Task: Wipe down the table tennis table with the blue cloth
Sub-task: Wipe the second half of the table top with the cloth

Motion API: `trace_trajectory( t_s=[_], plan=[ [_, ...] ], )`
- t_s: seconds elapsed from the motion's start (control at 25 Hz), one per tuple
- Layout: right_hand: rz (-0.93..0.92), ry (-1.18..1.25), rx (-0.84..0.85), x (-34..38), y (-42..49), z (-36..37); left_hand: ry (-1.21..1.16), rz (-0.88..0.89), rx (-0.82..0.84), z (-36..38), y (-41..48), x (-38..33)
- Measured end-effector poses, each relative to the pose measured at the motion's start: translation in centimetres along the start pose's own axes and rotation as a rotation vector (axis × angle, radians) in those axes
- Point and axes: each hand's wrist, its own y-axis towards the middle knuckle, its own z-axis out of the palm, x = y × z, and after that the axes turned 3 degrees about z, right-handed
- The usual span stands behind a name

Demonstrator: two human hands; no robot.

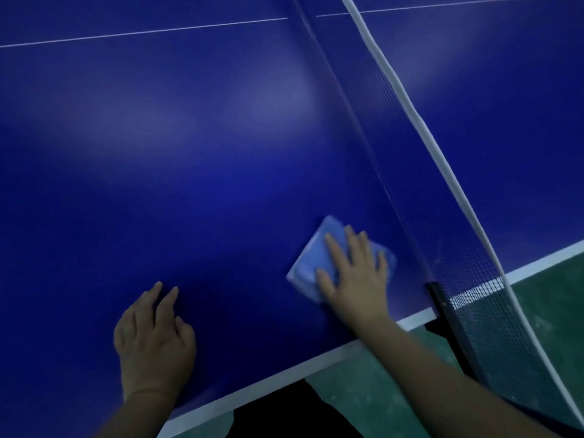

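Note:
A folded light-blue cloth [313,257] lies flat on the dark blue table tennis table [177,172], near its white side edge and close to the net. My right hand [357,273] presses flat on the cloth with straight, spread fingers and covers its right part. To the left, my left hand [155,339] rests on the bare table near the edge, fingers loosely bent, holding nothing.
The net [474,267] with its white top band [420,128] runs diagonally just right of the cloth, clamped by a black post [442,308] at the table edge. A thin white centre line [142,31] crosses the far surface. Green floor [373,393] lies below the edge.

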Motion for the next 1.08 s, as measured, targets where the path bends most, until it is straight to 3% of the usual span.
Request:
trace_trajectory(
  t_s=[0.12,0.28,0.4,0.52,0.68,0.76,0.92,1.0,1.08],
  plan=[
    [0.274,0.052,0.014,-3.8,6.7,-2.8,-0.010,0.008,-0.009,0.2,0.1,0.0],
    [0.684,0.478,0.038,-7.3,10.8,-3.9,-0.006,0.003,0.006,0.0,0.1,0.0],
    [0.878,0.448,0.000,-5.3,8.8,-3.2,-0.018,-0.008,0.022,-0.2,0.2,-0.3],
    [0.667,0.161,-0.045,-0.3,5.3,-1.9,-0.005,-0.007,0.034,-0.3,0.0,-0.3],
    [0.321,0.071,-0.002,1.5,2.1,0.2,-0.004,-0.011,0.017,-0.5,-0.1,-0.3],
    [0.319,0.058,0.013,-1.9,2.9,-0.5,-0.007,-0.008,0.015,-0.5,-0.1,-0.4],
    [0.691,0.116,-0.003,-5.0,4.1,-2.1,-0.025,0.000,0.000,-0.4,-0.1,-0.5],
    [0.575,0.067,-0.043,-1.2,2.4,-0.9,-0.031,-0.010,0.004,-0.4,-0.1,-0.4],
    [0.262,0.048,-0.037,3.3,-1.2,0.9,-0.035,-0.012,-0.003,-0.4,-0.2,-0.4]
  ],
)
